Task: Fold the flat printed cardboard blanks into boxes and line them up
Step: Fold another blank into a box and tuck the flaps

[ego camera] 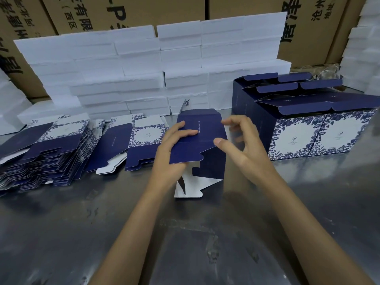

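Your left hand [172,147] grips the half-opened blank [200,140]: fingers flat on its navy top panel, thumb underneath. Your right hand [240,140] is loosely spread, thumb tip touching the blank's right edge, holding nothing. The blank stands on the steel table [185,233], white flaps toward you. Flat blanks [51,149] stacked to your left. Finished boxes [308,120] lined up right of your right fingers. White foam blocks [144,68] behind.

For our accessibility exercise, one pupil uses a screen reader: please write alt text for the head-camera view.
A person's left hand grips a half-folded navy cardboard blank above a steel table, while the right hand hovers open beside it. Stacks of flat printed blanks lie to the left, folded boxes stand in rows to the right, and white foam blocks are piled behind.
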### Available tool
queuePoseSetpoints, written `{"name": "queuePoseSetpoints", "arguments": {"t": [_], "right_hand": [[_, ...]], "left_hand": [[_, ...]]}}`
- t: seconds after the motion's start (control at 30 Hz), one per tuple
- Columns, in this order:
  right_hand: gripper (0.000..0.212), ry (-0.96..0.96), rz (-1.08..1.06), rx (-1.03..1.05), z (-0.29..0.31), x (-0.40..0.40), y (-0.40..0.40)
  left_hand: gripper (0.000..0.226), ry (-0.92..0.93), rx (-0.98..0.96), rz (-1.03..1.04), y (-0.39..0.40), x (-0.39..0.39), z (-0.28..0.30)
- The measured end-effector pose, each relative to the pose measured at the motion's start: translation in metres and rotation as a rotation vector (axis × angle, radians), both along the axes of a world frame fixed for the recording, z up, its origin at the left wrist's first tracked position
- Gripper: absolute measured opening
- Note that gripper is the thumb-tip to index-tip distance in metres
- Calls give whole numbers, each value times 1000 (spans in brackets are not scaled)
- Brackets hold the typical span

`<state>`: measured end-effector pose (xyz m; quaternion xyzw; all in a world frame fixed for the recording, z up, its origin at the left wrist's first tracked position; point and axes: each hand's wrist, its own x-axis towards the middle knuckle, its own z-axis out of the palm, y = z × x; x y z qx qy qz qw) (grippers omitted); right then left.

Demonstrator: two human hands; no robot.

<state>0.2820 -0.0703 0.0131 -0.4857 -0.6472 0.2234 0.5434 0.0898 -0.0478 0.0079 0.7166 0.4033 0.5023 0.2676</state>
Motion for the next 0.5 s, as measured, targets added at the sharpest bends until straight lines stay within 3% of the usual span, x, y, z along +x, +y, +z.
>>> {"name": "queuePoseSetpoints", "arguments": {"t": [0.13,0.3,0.37,0.5], "right_hand": [[44,-138,79,-60,-3,-6,4],[43,-73,143,-119,-4,2,7],[42,-59,143,-113,-4,1,7],[40,12,159,-121,-3,0,7]], "left_hand": [[66,154,-57,-68,4,-10,6],[98,297,-195,-184,4,-17,10],[93,268,-216,-205,2,-18,11],[60,149,-185,-180,4,-17,11]]}}
